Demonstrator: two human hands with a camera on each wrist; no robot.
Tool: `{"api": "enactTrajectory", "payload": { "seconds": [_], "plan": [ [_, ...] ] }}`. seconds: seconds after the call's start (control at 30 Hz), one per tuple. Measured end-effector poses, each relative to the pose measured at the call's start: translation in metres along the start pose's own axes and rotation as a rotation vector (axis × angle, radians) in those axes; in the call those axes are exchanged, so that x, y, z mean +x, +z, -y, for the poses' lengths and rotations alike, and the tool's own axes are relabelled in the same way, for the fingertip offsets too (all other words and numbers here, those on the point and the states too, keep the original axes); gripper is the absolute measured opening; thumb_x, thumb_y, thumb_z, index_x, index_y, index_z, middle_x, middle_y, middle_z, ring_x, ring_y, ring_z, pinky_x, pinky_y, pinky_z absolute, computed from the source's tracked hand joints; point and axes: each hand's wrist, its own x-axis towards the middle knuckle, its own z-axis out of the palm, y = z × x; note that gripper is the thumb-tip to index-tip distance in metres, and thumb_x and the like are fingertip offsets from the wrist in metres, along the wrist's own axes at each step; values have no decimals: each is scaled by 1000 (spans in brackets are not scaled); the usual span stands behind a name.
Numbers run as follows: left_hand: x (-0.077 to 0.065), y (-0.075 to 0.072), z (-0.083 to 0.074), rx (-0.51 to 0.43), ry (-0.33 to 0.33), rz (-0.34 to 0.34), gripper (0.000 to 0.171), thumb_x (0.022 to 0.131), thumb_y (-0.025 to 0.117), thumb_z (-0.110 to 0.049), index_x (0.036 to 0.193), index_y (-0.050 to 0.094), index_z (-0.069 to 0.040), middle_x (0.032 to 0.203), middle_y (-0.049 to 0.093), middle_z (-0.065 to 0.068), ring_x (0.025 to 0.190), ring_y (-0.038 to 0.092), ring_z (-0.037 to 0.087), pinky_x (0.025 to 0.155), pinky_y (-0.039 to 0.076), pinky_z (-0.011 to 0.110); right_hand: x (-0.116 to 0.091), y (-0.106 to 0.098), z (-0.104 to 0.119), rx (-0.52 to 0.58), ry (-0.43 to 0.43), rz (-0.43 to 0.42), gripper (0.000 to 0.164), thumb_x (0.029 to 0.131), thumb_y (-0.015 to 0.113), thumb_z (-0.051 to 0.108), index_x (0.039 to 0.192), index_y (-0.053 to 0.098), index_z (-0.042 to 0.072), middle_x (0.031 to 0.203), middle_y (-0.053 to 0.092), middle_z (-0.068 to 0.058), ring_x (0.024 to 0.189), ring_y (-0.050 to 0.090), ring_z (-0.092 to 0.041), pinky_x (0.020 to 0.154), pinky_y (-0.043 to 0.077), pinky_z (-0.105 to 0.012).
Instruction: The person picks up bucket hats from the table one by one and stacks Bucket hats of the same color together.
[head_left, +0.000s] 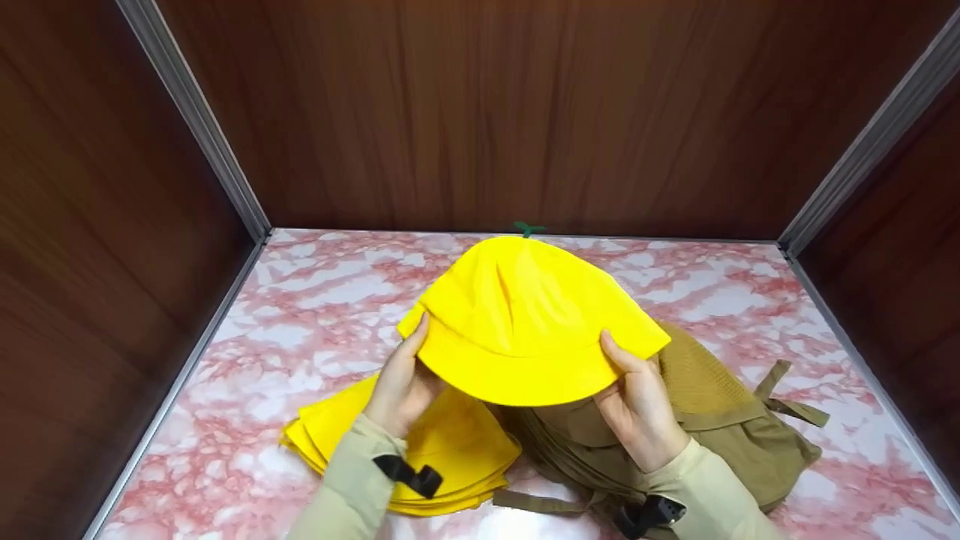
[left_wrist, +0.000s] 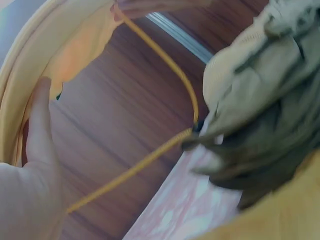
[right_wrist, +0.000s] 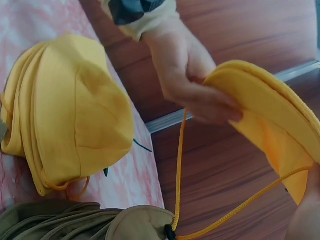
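Both hands hold up a yellow bucket hat (head_left: 525, 315) with a small green sprout on its crown. My left hand (head_left: 405, 386) grips the brim at its left side, thumb on the outer face. At the right side my right hand (head_left: 637, 401) pinches the brim the same way. A yellow chin cord (right_wrist: 240, 210) with a dark toggle hangs in a loop from the hat. Below the left hand lies a stack of yellow hats (right_wrist: 85, 110). Beneath the right hand is a pile of olive-brown hats (head_left: 735, 420) with mesh parts and straps.
The piles lie side by side on a pink and white marbled tabletop (head_left: 300, 300). Dark wood-grain panels (head_left: 480, 112) with metal edge strips stand at the back and both sides. A black strap device (head_left: 409, 474) sits on the left wrist, another on the right.
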Motion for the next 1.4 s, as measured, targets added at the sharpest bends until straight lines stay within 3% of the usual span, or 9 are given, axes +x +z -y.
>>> {"api": "enactTrajectory", "payload": {
  "seconds": [0.17, 0.27, 0.37, 0.5, 0.7, 0.87, 1.07, 1.23, 1.4],
  "plan": [
    [-20, -14, -21, 257, 4, -29, 40, 90, 59, -34, 122, 57, -10, 103, 68, 8, 88, 66, 20, 71, 53, 36, -4, 1, -7, -104, 28, -35, 23, 96, 48, 6, 118, 50, 5, 110, 61, -7, 102, 60, -18, 90, 49, -34],
    [-31, -22, -33, 412, 8, -93, 47, 86, 64, -37, 119, 57, -6, 96, 70, 11, 82, 68, 24, 69, 55, 42, -5, 1, -14, -147, 46, -61, 24, 94, 52, 6, 118, 50, 3, 108, 62, -8, 100, 61, -18, 90, 49, -35],
    [-40, -28, -41, 569, 45, -202, 49, 82, 68, -39, 115, 60, -4, 91, 70, 10, 78, 67, 23, 69, 55, 41, -6, 1, -24, -196, 58, -90, 29, 92, 55, 6, 120, 47, 1, 106, 63, -9, 97, 63, -20, 89, 50, -38],
    [-47, -35, -46, 762, 164, -351, 44, 80, 72, -37, 107, 64, -4, 94, 66, 8, 83, 62, 19, 78, 50, 35, -8, -1, -37, -250, 75, -123, 33, 90, 56, 4, 121, 44, -2, 102, 63, -11, 92, 64, -22, 85, 51, -40],
    [-56, -46, -49, 852, 282, -464, 42, 76, 75, -38, 97, 65, -3, 98, 56, 5, 90, 54, 18, 88, 42, 36, -10, -7, -55, -292, 114, -124, 36, 90, 57, 4, 122, 41, -1, 101, 61, -10, 89, 64, -20, 84, 52, -39],
    [-68, -58, -59, 943, 245, -528, 40, 74, 76, -40, 69, 55, -6, 65, 49, 1, 68, 48, 19, 70, 45, 36, -15, -15, -69, -341, 132, -138, 40, 87, 60, 5, 122, 40, -1, 99, 61, -10, 86, 64, -20, 80, 54, -38],
    [-80, -72, -75, 1144, 167, -545, 41, 74, 76, -42, 64, 55, -9, 59, 47, -1, 61, 43, 16, 58, 39, 26, -18, -29, -87, -421, 181, -130, 47, 84, 64, 5, 124, 41, -4, 98, 61, -10, 86, 64, -21, 81, 53, -39],
    [-86, -88, -88, 1278, 43, -550, 47, 72, 75, -47, 74, 54, -5, 64, 48, 1, 60, 43, 16, 54, 37, 25, -18, -39, -99, -525, 277, -89, 44, 84, 65, 7, 119, 44, -9, 92, 66, -10, 82, 66, -21, 77, 55, -36],
    [-94, -104, -96, 1444, -75, -498, 58, 75, 74, -44, 106, 50, -1, 90, 58, 13, 69, 53, 17, 60, 46, 27, -18, -47, -104, -711, 386, -49, 40, 86, 65, 15, 115, 50, -8, 89, 67, -11, 77, 68, -23, 73, 55, -40]
  ]
}}
